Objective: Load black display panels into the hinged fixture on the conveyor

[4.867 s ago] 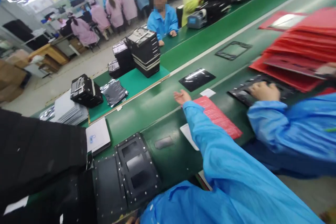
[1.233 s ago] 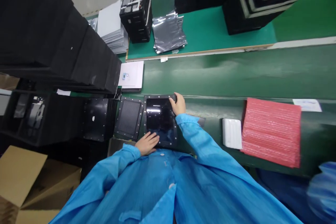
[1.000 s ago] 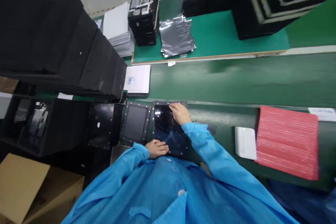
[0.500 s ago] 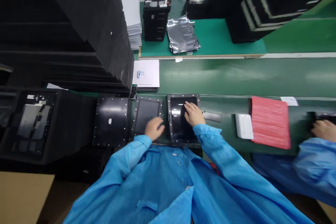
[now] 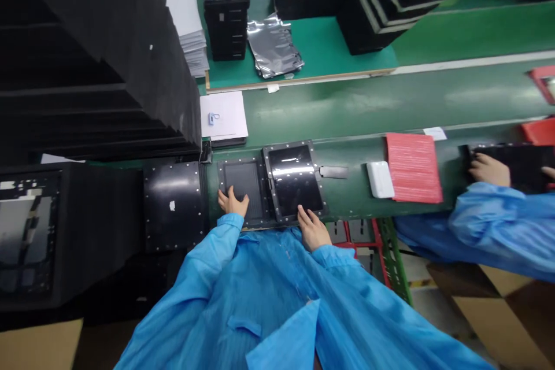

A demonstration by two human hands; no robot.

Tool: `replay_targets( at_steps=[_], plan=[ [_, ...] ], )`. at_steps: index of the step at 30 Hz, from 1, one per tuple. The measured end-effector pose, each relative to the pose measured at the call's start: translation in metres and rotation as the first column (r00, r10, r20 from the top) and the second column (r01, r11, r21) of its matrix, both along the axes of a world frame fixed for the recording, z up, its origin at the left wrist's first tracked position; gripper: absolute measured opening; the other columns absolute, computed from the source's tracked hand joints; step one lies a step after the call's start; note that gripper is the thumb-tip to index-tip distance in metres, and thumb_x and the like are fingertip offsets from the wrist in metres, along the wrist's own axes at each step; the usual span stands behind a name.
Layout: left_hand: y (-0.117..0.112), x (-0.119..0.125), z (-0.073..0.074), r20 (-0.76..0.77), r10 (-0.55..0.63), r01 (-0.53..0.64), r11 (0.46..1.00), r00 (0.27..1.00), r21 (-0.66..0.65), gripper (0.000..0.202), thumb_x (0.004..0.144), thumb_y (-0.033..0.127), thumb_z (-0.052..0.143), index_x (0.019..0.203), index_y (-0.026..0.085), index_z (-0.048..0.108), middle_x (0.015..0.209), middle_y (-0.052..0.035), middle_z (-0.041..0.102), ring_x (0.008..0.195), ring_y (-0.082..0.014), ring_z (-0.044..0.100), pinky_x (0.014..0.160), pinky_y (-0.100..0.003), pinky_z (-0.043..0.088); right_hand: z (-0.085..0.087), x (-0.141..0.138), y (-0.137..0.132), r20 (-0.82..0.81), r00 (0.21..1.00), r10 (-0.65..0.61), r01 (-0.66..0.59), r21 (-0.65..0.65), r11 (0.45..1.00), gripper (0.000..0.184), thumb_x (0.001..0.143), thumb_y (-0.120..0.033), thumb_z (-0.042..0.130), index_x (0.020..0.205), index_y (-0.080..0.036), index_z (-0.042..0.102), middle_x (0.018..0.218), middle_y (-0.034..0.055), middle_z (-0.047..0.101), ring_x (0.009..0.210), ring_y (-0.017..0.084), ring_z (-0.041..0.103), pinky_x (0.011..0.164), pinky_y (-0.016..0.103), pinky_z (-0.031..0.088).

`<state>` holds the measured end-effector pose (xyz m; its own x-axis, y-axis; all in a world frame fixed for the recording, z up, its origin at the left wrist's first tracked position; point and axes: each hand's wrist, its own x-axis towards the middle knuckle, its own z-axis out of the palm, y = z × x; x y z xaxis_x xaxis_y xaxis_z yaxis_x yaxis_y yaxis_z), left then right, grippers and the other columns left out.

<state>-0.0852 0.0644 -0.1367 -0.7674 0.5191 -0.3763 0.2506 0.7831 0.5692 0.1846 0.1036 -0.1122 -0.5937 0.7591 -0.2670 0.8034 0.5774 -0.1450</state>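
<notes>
Two black frames lie side by side on the green bench [image 5: 368,107], the left hand [image 5: 232,202] spread on the matte frame [image 5: 245,179], the right hand [image 5: 311,229] loosely open at the glossy frame's [image 5: 295,173] near edge, pinching nothing, and a tall black stack [image 5: 117,52] apparently left to handle.

Seemingly three riveted frames [image 5: 293,182] (all black).

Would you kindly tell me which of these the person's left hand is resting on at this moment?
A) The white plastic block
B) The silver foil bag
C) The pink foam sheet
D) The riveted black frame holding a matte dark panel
D. The left hand lies on the lower part of the riveted black frame, over the matte dark panel.
</notes>
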Motion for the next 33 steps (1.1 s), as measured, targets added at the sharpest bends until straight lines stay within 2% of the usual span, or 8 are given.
replay_targets(
  at_steps=[4,7,10,16,22,26,29,33],
  plan=[
    [-0.005,-0.003,0.017,0.11,0.131,-0.155,0.957,0.985,0.243,0.068,0.07,0.031,0.068,0.133,0.02,0.045,0.135,-0.017,0.048,0.128,-0.0319,0.045,0.105,-0.048,0.04,0.012,0.008,0.026,-0.125,0.992,0.031,-0.049,-0.141,0.989,0.052,0.071,-0.009,0.048,0.12,-0.019,0.065,0.137,0.0071,0.053,0.116,0.03,0.056,0.09,0.046,0.053],
    [-0.018,0.0,0.032,0.29,-0.006,-0.136,0.875,0.957,0.464,0.064,0.074,0.038,0.064,0.132,0.017,0.047,0.121,-0.0125,0.06,0.115,-0.026,0.057,0.099,-0.042,0.047,0.024,0.003,0.047,-0.335,0.94,-0.059,-0.043,-0.291,0.956,0.037,0.08,-0.025,0.052,0.113,-0.021,0.069,0.123,0.0086,0.063,0.104,0.028,0.062,0.092,0.047,0.051],
    [-0.02,0.018,0.054,0.396,-0.083,-0.145,0.847,0.915,0.511,0.053,0.077,0.053,0.057,0.111,0.013,0.063,0.102,-0.0123,0.07,0.1,-0.0267,0.065,0.093,-0.044,0.051,0.035,-0.024,0.059,-0.514,0.806,-0.294,-0.035,-0.538,0.842,0.043,0.085,-0.045,0.051,0.118,-0.021,0.066,0.112,0.0092,0.069,0.095,0.026,0.066,0.084,0.044,0.054],
    [-0.008,0.093,0.094,0.207,-0.279,0.118,0.816,0.938,0.566,0.046,0.085,0.055,0.049,0.104,0.017,0.069,0.11,-0.0111,0.07,0.108,-0.0243,0.063,0.1,-0.043,0.048,0.037,-0.051,0.07,-0.603,0.63,-0.49,0.0,-0.63,0.776,0.046,0.081,-0.059,0.05,0.081,-0.017,0.07,0.078,0.0083,0.072,0.076,0.027,0.066,0.071,0.038,0.053],
    [-0.017,0.15,0.089,-0.05,-0.237,0.235,0.868,0.97,0.437,0.03,0.086,0.039,0.05,0.098,0.019,0.07,0.106,-0.0101,0.071,0.103,-0.0222,0.065,0.095,-0.043,0.052,0.015,-0.003,0.104,-0.567,0.473,-0.675,-0.038,-0.778,0.627,0.057,0.072,-0.071,0.053,0.081,-0.016,0.067,0.076,0.0067,0.07,0.071,0.025,0.064,0.069,0.037,0.052],
    [-0.021,0.163,0.081,-0.119,-0.249,0.276,0.892,0.961,0.359,0.028,0.087,0.036,0.049,0.098,0.02,0.07,0.106,-0.0101,0.07,0.102,-0.0223,0.064,0.094,-0.043,0.053,0.007,0.005,0.128,-0.535,0.479,-0.695,-0.037,-0.804,0.594,0.059,0.066,-0.075,0.055,0.074,-0.017,0.063,0.069,0.0058,0.067,0.067,0.024,0.062,0.066,0.037,0.052],
    [-0.019,0.164,0.076,-0.177,-0.281,0.324,0.898,0.943,0.298,0.029,0.086,0.035,0.051,0.105,0.02,0.067,0.112,-0.0107,0.068,0.107,-0.0231,0.062,0.098,-0.044,0.05,0.005,0.006,0.14,-0.545,0.536,-0.645,-0.039,-0.779,0.626,0.057,0.067,-0.077,0.051,0.067,-0.02,0.058,0.061,0.0038,0.063,0.065,0.023,0.061,0.063,0.036,0.051],
    [-0.022,0.158,0.062,-0.247,-0.297,0.337,0.932,0.922,0.137,0.052,0.078,0.034,0.061,0.127,0.019,0.054,0.128,-0.0127,0.059,0.12,-0.0274,0.054,0.103,-0.046,0.045,0.006,0.023,0.155,-0.518,0.723,-0.456,0.033,-0.634,0.773,0.049,0.077,-0.066,0.047,0.053,-0.023,0.052,0.049,0.0018,0.055,0.056,0.021,0.058,0.06,0.034,0.047]
  ],
)
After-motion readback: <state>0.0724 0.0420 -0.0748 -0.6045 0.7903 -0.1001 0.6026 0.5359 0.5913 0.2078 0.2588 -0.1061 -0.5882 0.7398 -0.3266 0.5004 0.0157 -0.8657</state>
